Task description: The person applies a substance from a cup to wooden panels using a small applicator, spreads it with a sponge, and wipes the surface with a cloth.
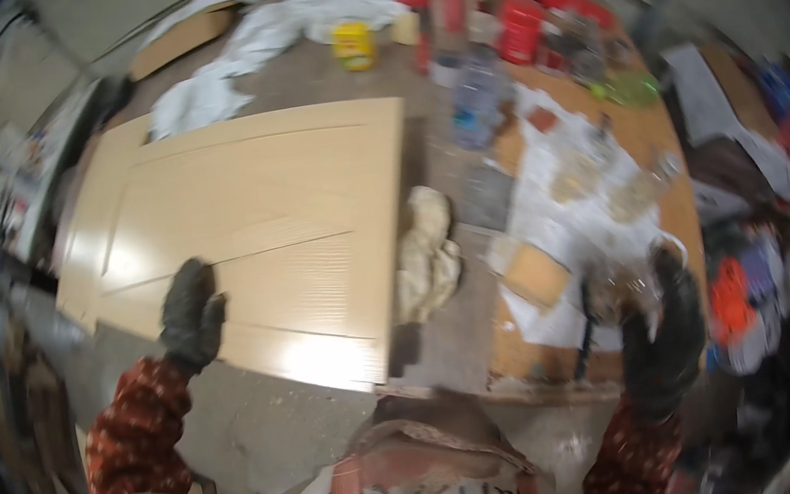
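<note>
My left hand [191,318], in a dark glove, is over the near edge of a large beige panel [236,193] with grooved lines and a glossy surface. Its fingers are stretched out, and nothing shows in them. On the right, my right hand [668,335], also dark-gloved, curls round the right side of a clear plastic container [621,288] with something brownish in it; blur softens its outline. A thin dark stick [584,337] stands just left of that container. Nearby, a yellow sponge-like block [535,276] lies on white sheeting [537,217].
A crumpled cream cloth [428,250] lies beside the panel's right edge. Clear bottles [478,104], a red container [520,30] and a yellow tub [353,47] stand toward the back. White cloth [285,35] spreads along the far side. Cluttered boxes [730,114] flank the right.
</note>
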